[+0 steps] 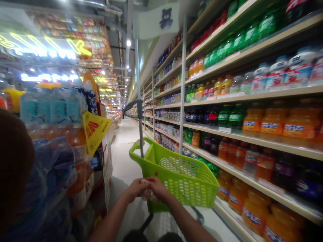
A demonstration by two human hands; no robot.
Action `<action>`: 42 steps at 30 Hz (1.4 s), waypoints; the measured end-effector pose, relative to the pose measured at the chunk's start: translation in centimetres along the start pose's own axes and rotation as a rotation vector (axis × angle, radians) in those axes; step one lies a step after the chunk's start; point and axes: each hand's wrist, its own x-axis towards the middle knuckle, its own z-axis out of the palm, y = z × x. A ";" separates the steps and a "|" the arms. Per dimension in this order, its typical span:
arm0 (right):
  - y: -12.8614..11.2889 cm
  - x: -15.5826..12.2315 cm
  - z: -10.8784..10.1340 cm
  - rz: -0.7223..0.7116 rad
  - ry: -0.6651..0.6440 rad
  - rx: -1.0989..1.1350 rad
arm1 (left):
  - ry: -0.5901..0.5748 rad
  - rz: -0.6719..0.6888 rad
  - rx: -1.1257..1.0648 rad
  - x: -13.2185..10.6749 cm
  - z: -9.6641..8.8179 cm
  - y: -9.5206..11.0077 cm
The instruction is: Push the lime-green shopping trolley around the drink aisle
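Note:
My left hand (137, 189) and my right hand (159, 189) meet low in the middle of the head view, fingers curled together. Between them is a small, pale, crumpled-looking thing (147, 194), mostly covered by the fingers and too blurred to name. Just beyond my hands is a lime-green plastic shopping cart (186, 183) with perforated sides. From its left end rises a grey pole (139, 74) carrying a white flag (151, 25) with a bear on it. A dark grey handle (133, 108) is fixed to the pole. Neither hand appears to grip the cart.
Shelves (252, 95) of bottled drinks run along the right, close to the cart. Stacked bottle packs (54, 158) stand on the left, with a yellow price sign (97, 131) jutting out. Between them a pale-floored aisle (126, 131) leads away. A dark, blurred shape (13, 174) blocks the left edge.

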 end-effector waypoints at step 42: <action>-0.7 -4.3 1.4 -0.050 0.225 0.481 | 0.463 0.645 0.475 -3.2 3.2 -0.1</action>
